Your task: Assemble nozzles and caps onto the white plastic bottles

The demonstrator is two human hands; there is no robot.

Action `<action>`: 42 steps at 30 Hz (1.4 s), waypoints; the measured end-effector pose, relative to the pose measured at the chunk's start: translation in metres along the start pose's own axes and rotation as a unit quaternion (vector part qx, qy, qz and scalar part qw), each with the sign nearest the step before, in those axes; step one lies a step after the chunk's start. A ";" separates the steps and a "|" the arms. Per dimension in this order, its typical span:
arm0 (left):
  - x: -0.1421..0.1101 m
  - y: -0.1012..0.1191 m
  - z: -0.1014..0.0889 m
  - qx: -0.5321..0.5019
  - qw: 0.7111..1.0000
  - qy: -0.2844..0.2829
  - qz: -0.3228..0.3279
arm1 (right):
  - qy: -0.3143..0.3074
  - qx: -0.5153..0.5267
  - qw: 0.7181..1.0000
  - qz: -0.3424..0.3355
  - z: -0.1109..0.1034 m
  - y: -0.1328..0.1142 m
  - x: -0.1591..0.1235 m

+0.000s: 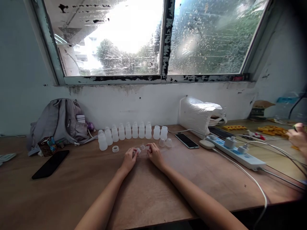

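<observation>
My left hand (129, 159) is closed, its fingertips on a small translucent collar ring (138, 150) low over the table. Beside it my right hand (154, 155) has its fingers pinched at a small clear piece, mostly hidden by the fingertips. Between the two hands stands a clear bottle nipple (143, 146). Beyond them runs a row of several frosted baby bottles (121, 132) with tops on. At its right end are two bottles without tops (156, 132). Two clear domed caps (169, 142) lie right of my right hand, and another collar ring (115, 149) lies to the left.
On the left are a grey backpack (59, 121), a small box (48, 146) and a black phone (51, 164). To the right are another phone (187, 141), a white bag (198, 116), and a power strip (237, 153) with cables. Another person's hand (298, 137) shows at far right.
</observation>
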State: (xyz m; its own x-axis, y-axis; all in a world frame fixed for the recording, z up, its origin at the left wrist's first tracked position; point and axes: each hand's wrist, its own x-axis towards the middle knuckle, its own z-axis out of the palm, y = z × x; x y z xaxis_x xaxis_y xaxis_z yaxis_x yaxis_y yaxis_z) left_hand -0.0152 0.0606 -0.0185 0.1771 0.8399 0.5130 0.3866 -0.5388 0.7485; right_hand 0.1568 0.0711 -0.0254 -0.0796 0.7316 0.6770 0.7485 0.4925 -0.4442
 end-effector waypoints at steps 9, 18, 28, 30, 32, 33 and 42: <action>-0.001 0.003 0.017 -0.178 0.977 0.010 -0.115 | -0.027 0.047 0.998 -0.045 0.003 -0.031 -0.012; -0.002 0.005 0.018 -0.267 0.946 0.023 -0.183 | -0.098 0.066 0.988 -0.096 -0.008 -0.042 -0.015; -0.001 0.012 0.016 -0.273 0.936 0.007 -0.220 | -0.118 0.088 0.985 -0.090 -0.006 -0.038 -0.015; -0.001 0.011 0.016 -0.268 0.938 0.005 -0.222 | -0.107 0.092 0.986 -0.089 -0.006 -0.038 -0.015; -0.001 0.011 0.016 -0.262 0.939 0.003 -0.222 | -0.079 0.094 0.989 -0.080 -0.006 -0.038 -0.014; -0.001 0.010 0.016 -0.259 0.940 0.002 -0.222 | -0.058 0.093 0.992 -0.069 -0.006 -0.037 -0.013; -0.004 0.014 0.015 -0.219 0.958 -0.034 -0.181 | -0.035 0.156 0.982 0.099 -0.003 -0.031 -0.007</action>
State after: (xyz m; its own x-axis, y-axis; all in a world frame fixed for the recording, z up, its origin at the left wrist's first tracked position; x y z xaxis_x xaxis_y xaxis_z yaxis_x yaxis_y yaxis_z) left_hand 0.0035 0.0510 -0.0162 0.1676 0.9712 0.1694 0.0193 -0.1751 0.9844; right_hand 0.1360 0.0490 -0.0141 -0.0065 0.8527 0.5224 0.5172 0.4500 -0.7280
